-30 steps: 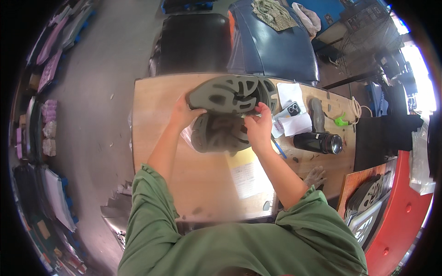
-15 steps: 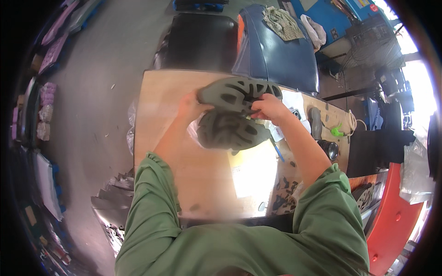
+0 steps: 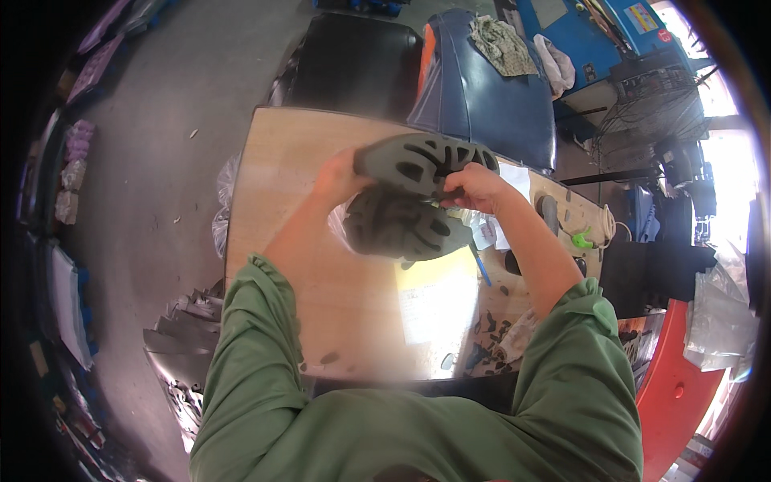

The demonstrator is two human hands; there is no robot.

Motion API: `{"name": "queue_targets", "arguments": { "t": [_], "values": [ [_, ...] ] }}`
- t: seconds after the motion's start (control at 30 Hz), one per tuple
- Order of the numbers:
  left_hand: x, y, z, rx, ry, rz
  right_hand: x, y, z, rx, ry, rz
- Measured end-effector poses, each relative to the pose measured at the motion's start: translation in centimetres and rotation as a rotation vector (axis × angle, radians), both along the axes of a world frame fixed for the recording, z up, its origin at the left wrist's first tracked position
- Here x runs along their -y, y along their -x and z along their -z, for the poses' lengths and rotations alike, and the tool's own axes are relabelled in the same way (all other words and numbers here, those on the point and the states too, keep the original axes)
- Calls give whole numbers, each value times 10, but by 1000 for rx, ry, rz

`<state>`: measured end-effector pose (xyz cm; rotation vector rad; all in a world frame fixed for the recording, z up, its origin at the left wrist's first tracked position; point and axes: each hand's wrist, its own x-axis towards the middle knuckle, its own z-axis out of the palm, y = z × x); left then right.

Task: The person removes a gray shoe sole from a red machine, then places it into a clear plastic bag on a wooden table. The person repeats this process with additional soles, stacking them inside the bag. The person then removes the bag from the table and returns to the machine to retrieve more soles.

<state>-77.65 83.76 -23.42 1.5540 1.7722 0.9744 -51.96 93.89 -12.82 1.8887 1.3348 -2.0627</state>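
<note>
Two grey, rounded moulded pieces with cut-out slots are in front of me, near the far part of the table. My left hand is closed on the left end of the upper slotted piece. The fingers of my right hand are pinched at a slot near that piece's right end. Whether they hold a small bit there I cannot make out. Just below and partly overlapped by it is the second slotted piece. A yellow and white sheet lies nearer to me, washed out by glare.
The wooden table has small dark scraps at its near right. A blue pen, a green clip-like object and a cord lie on the right. Beyond stand a black seat and a blue padded one.
The view has shifted slightly. My left hand has moved a little up along the upper piece's left end, while my right fingers stay at its slots.
</note>
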Motion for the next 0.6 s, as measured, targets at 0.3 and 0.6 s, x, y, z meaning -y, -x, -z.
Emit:
{"name": "queue_targets", "arguments": {
  "t": [0.3, 0.6],
  "values": [
    [0, -2, 3, -82, -12, 38, 8, -3, 12, -156, 26, 186],
    [2, -2, 4, -85, 9, 12, 2, 2, 12, 9, -49, 58]
  ]
}}
